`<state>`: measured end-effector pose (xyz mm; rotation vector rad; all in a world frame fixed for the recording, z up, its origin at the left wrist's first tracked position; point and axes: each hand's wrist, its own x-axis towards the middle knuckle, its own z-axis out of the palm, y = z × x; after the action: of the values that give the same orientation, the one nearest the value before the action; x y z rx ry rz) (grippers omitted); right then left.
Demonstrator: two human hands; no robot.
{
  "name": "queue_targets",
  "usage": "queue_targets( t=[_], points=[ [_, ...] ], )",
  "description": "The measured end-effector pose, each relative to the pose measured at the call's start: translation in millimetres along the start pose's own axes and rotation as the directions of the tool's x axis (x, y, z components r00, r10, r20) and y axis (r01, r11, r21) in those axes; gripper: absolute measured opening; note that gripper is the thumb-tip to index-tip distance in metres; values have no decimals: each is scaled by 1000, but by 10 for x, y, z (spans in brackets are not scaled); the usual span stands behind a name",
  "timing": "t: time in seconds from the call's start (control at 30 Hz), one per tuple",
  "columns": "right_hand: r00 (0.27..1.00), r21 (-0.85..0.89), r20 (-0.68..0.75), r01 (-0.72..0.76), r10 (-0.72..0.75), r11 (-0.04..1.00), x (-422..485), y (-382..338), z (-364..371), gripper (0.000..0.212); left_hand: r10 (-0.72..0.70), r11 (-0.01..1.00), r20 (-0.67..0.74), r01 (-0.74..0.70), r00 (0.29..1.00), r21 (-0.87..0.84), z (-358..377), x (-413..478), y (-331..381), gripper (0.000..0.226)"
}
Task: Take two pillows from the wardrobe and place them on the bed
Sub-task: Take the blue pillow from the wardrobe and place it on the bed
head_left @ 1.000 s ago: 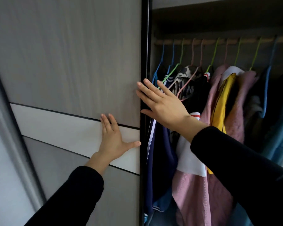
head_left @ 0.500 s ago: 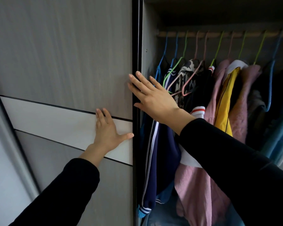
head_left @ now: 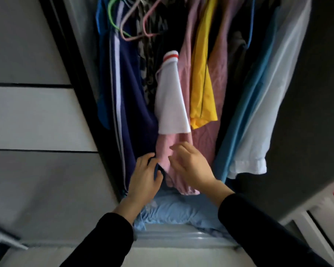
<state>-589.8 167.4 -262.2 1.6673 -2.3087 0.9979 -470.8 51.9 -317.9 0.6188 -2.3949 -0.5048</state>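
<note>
Open wardrobe (head_left: 89,78) seen from above and in front, its dark frame edge running diagonally down the left of the opening. Left of that frame lies the sliding door (head_left: 33,116), a flat panel in grey wood grain crossed by a paler band between two thin dark lines. Right of the opening stands a dark, plain panel (head_left: 316,93).

Inside, garments hang closely packed: a navy jacket (head_left: 131,105) with white stripes nearest the frame, then a white piece (head_left: 171,105) with a red-banded cuff, a pink knit garment (head_left: 206,143), a glossy yellow one (head_left: 201,83), and pale blue and white shirts (head_left: 258,116) farthest from the frame. Green and pink wire hangers (head_left: 127,26) show at the top.

The pillow (head_left: 174,211) lies at the bottom of the wardrobe, below the garment hems: light blue, soft, creased cloth with a rounded, puffed outline. Only one is clearly visible.

The left hand (head_left: 144,182) reaches in just right of the frame, fingers (head_left: 146,160) loosely curled against the navy jacket, gripping nothing. The right hand (head_left: 191,164) is spread loosely over the pink hem, empty. Both hands sit above the pillow, not touching it. Both sleeves are black.
</note>
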Motion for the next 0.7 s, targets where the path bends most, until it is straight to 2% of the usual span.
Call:
queue_targets(
  t=[0.1, 0.17, 0.27, 0.37, 0.47, 0.6, 0.7],
  points=[
    [977, -59, 157, -136, 144, 989, -486, 495, 254, 25, 7, 995, 193, 12, 981, -97, 671, -235, 24, 21],
    [954, -79, 191, -220, 231, 972, -775, 833, 483, 25, -7, 991, 309, 47, 951, -124, 1140, -363, -51, 20],
    [921, -108, 247, -284, 302, 953, -1197, 1411, 983, 28, -75, 988, 395, 121, 916, -95, 1905, -534, -318, 21],
    [873, -144, 343, -315, 346, 938, -1662, 2058, 1672, 29, -158, 979, 440, 198, 884, -46, 2754, -814, -717, 25],
    [845, -170, 380, -335, 375, 927, -2074, 2732, 2408, 29, -190, 976, 457, 218, 869, -8, 3596, -1097, -1205, 26],
    [864, -190, 316, -348, 393, 918, -2331, 3714, 3271, 25, -186, 982, 405, 181, 895, 49, 4643, -1185, -1883, 31],
    [894, -203, 249, -328, 373, 922, -2356, 4377, 3808, 29, -117, 992, 322, 93, 939, 90, 5263, -1108, -2329, 35]
  ],
)
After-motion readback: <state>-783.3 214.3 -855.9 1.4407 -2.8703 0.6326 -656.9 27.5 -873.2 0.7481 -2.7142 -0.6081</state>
